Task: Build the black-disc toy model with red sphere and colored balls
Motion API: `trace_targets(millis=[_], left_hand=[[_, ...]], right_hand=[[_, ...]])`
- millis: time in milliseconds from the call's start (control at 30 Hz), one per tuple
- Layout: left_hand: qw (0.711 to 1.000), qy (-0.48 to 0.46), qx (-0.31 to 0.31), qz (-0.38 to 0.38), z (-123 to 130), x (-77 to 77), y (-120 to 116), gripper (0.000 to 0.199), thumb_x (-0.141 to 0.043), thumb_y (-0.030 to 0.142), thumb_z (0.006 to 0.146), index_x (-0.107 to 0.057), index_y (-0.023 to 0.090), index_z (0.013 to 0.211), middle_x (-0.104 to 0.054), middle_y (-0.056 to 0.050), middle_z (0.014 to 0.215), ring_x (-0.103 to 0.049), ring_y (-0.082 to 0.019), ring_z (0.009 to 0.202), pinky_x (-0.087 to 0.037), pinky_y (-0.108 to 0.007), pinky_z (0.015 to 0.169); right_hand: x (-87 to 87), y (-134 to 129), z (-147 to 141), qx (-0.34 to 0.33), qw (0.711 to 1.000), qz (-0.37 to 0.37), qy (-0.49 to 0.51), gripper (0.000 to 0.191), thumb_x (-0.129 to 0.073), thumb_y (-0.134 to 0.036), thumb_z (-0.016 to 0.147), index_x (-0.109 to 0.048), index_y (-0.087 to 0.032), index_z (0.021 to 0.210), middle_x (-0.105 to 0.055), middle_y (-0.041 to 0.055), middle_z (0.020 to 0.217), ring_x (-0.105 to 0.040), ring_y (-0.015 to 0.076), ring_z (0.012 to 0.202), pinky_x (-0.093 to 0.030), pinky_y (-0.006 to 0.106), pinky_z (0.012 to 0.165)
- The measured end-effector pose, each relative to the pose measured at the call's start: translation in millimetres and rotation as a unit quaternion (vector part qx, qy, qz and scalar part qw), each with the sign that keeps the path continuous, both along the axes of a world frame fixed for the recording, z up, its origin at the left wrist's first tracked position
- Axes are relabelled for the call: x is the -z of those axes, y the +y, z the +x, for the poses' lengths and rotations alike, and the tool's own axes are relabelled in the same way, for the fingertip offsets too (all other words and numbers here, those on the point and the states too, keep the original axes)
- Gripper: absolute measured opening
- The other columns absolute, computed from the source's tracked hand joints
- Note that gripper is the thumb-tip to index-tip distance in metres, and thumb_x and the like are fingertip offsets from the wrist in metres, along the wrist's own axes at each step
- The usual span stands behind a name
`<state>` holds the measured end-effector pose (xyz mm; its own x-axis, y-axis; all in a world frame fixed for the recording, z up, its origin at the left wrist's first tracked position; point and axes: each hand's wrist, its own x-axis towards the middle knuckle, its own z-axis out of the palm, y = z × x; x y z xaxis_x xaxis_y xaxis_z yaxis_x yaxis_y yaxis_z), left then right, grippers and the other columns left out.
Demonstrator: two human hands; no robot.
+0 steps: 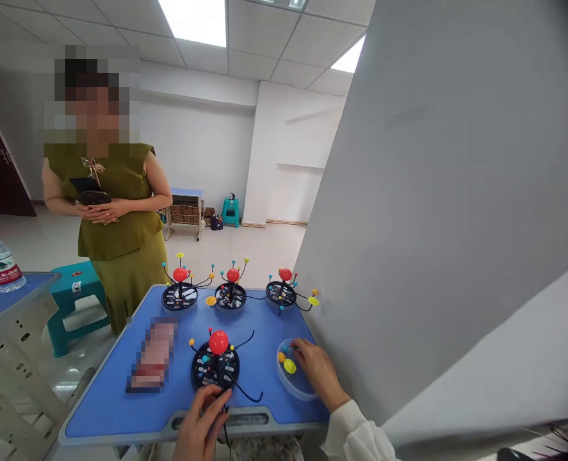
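Note:
My left hand is at the near side of a solar system model, its thumb and fingers closed on the rim of the black round base. A red ball tops the model, and thin black arms spread from it, some with small coloured balls and some with bare ends. On the right, my right hand reaches into a clear shallow dish with its fingers pinched together. A small blue ball lies by the fingertips; whether they grip it cannot be made out. An orange ball and a yellow disc-like piece lie in the dish.
Three similar models stand along the far edge of the blue table. A blurred flat item lies at left. A grey wall rises close on the right. A person stands beyond, near a teal stool.

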<state>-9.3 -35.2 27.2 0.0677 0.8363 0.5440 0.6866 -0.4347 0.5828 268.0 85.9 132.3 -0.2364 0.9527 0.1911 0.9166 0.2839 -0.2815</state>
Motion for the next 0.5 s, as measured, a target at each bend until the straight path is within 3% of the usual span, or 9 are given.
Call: trace_targets(millis=[67, 100, 167, 233, 367, 500], left_hand=[[0.999, -0.033, 0.01, -0.004, 6.3, -1.3, 2.3, 0.031, -0.042, 0.032, 0.098, -0.068, 0.031, 0.115, -0.066, -0.007, 0.116, -0.071, -0.019, 0.096, -0.062, -0.025, 0.076], [0.999, -0.049, 0.017, -0.005, 8.5, -1.7, 3.0, 0.031, -0.042, 0.032, 0.098, -0.07, 0.029, 0.11, -0.066, -0.008, 0.117, -0.071, -0.019, 0.096, -0.062, -0.025, 0.077], [0.996, -0.079, 0.036, -0.02, 11.4, -2.5, 3.1, 0.031, -0.041, 0.032, 0.098, -0.07, 0.026, 0.105, -0.066, -0.009, 0.122, -0.071, -0.019, 0.097, -0.062, -0.027, 0.081], [0.992, -0.104, 0.057, -0.04, 13.0, -4.2, 1.8, 0.032, -0.038, 0.031, 0.099, -0.068, 0.025, 0.107, -0.066, -0.01, 0.125, -0.07, -0.019, 0.099, -0.06, -0.028, 0.086], [0.992, -0.099, 0.068, -0.04, 15.1, -13.8, -1.7, 0.031, -0.038, 0.029, 0.098, -0.067, 0.025, 0.11, -0.068, -0.01, 0.123, -0.067, -0.02, 0.106, -0.058, -0.033, 0.091], [0.995, -0.081, 0.056, -0.014, 17.3, -27.6, -2.8, 0.028, -0.042, 0.025, 0.097, -0.068, 0.024, 0.105, -0.071, -0.01, 0.112, -0.067, -0.02, 0.106, -0.057, -0.033, 0.091]], right_hand=[[-4.3, -7.6, -3.3, -0.02, 0.992, -0.017, 0.124, 0.023, -0.045, -0.023, 0.096, -0.067, -0.021, 0.099, -0.075, 0.0055, 0.09, -0.073, 0.0211, 0.079, -0.055, 0.031, 0.07], [-7.0, -13.1, -6.5, -0.033, 0.974, -0.036, 0.22, 0.025, -0.045, -0.032, 0.097, -0.067, -0.02, 0.101, -0.076, 0.0064, 0.089, -0.073, 0.022, 0.079, -0.057, 0.032, 0.071], [-13.5, -27.3, -15.9, -0.054, 0.903, -0.088, 0.418, 0.037, -0.054, -0.052, 0.09, -0.07, -0.02, 0.099, -0.076, 0.0078, 0.085, -0.074, 0.0254, 0.08, -0.059, 0.038, 0.074], [-20.0, -44.5, -28.9, -0.061, 0.843, -0.139, 0.517, 0.044, -0.066, -0.061, 0.078, -0.073, -0.021, 0.096, -0.077, 0.0077, 0.086, -0.074, 0.0279, 0.084, -0.059, 0.041, 0.078], [-26.4, -75.8, -58.0, -0.08, 0.805, -0.218, 0.547, 0.041, -0.073, -0.056, 0.075, -0.074, -0.024, 0.099, -0.077, 0.0051, 0.084, -0.073, 0.0264, 0.087, -0.057, 0.04, 0.084], [-23.6, -90.0, -78.5, -0.108, 0.811, -0.234, 0.525, 0.035, -0.069, -0.052, 0.08, -0.07, -0.025, 0.103, -0.077, 0.0048, 0.093, -0.073, 0.0241, 0.088, -0.058, 0.035, 0.08]])
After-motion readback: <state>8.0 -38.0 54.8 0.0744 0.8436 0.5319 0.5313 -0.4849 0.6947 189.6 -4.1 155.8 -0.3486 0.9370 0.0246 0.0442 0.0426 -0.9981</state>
